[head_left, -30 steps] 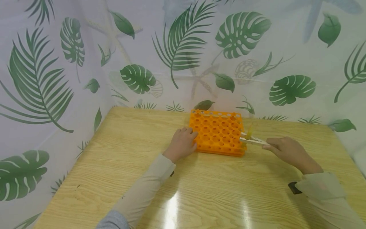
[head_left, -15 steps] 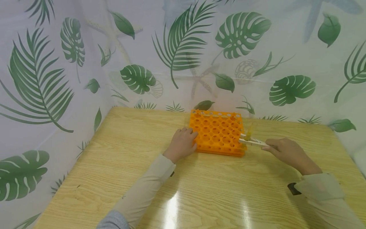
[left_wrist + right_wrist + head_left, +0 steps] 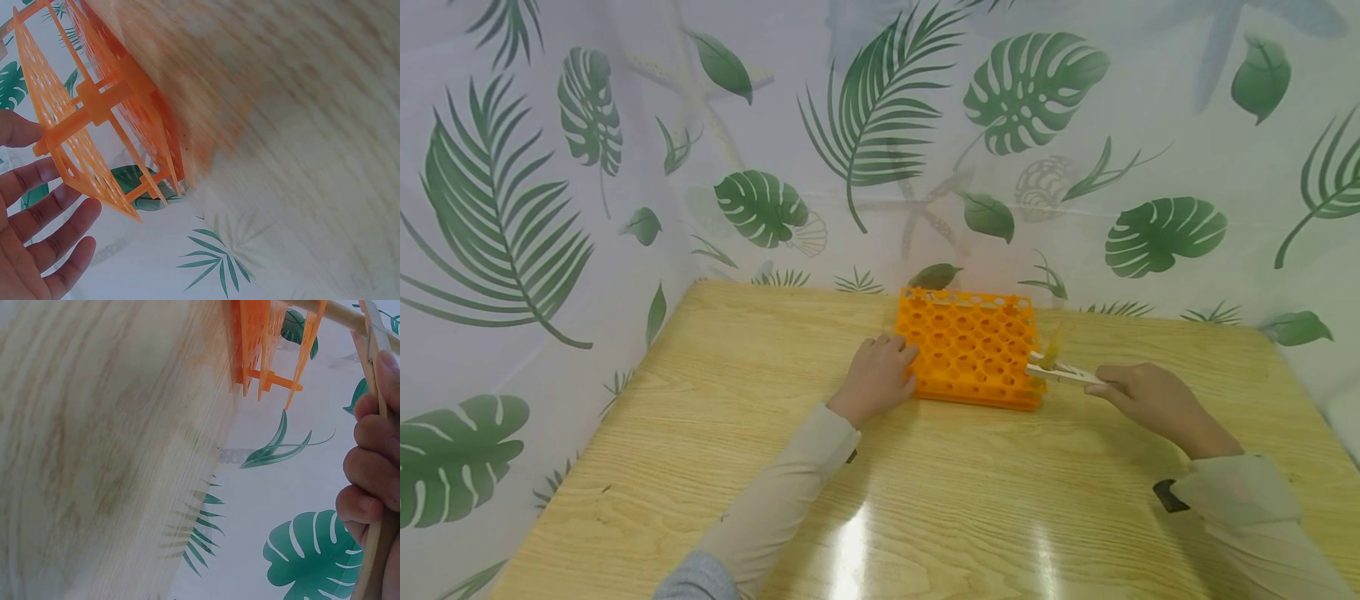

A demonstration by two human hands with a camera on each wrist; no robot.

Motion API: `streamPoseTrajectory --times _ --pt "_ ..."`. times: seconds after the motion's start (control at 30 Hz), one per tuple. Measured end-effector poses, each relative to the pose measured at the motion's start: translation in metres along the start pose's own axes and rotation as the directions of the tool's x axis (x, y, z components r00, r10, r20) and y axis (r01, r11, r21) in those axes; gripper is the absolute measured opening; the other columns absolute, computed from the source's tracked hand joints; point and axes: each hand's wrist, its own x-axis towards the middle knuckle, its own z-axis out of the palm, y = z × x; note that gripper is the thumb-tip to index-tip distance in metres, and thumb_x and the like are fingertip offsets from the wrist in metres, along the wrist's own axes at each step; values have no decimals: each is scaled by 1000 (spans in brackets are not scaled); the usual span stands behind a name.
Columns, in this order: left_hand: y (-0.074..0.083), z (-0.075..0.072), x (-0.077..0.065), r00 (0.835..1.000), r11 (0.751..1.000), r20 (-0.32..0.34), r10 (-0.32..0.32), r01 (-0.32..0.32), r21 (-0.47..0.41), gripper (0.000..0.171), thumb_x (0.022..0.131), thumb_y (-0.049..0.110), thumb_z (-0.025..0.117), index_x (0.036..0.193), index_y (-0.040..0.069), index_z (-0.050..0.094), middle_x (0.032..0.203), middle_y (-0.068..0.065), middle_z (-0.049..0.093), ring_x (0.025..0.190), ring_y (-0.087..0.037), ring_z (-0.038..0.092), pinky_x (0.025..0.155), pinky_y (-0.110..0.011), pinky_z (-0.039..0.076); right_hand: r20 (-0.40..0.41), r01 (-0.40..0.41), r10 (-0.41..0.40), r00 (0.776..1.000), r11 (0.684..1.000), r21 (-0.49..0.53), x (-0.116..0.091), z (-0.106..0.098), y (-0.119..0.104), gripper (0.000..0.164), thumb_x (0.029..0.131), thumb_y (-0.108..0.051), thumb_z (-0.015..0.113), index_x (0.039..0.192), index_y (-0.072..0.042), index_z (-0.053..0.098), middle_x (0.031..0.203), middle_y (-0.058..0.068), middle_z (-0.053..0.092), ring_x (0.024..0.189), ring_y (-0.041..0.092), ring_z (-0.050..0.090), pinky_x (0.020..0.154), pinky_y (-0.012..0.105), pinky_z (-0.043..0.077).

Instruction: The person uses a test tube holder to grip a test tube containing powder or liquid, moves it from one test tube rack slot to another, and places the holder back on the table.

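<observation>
An orange test tube rack (image 3: 966, 343) with rows of round holes stands on the wooden table. My left hand (image 3: 877, 375) holds its left end; in the left wrist view the thumb (image 3: 20, 130) and index finger lie at the top plate's edge, the other fingers (image 3: 65, 247) loosely spread. My right hand (image 3: 1153, 404) grips a wooden test tube clamp (image 3: 1071, 374), its fingers curled round the handles in the right wrist view. Held in the clamp's jaws is a test tube (image 3: 1051, 348) with yellowish contents, tilted slightly right, close by the rack's right end.
The light wood-grain table (image 3: 760, 350) reaches back to a white cloth (image 3: 917, 150) printed with green leaves. This cloth rises behind the rack and along the left side. The rack stands near the table's back edge.
My right hand has shifted slightly left, bringing the clamp and test tube a little nearer the rack. The left hand and rack stay put.
</observation>
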Motion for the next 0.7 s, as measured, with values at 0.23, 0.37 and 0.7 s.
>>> streamPoseTrajectory --times 0.23,0.37,0.7 --pt "-1 1 0 1000 1000 -5 2 -2 -5 20 88 27 58 102 14 62 90 -1 60 78 -18 54 69 -30 42 7 -4 4 1000 1000 8 0 0 0 31 89 -24 61 68 -20 39 59 -12 19 52 -3 13 52 20 21" --pt "-1 1 0 1000 1000 -10 4 -4 -10 18 87 26 58 100 14 61 88 -1 59 77 -18 53 68 -30 41 14 -9 9 1000 1000 9 0 0 0 30 90 -24 61 69 -20 40 59 -12 20 52 -3 14 52 20 21" --pt "0 1 0 1000 1000 8 -3 3 -8 20 88 27 57 103 14 62 90 -1 60 79 -19 54 71 -31 43 3 -1 1 1000 1000 -3 0 3 1 32 89 -24 62 67 -20 38 59 -12 19 52 -3 14 52 20 22"
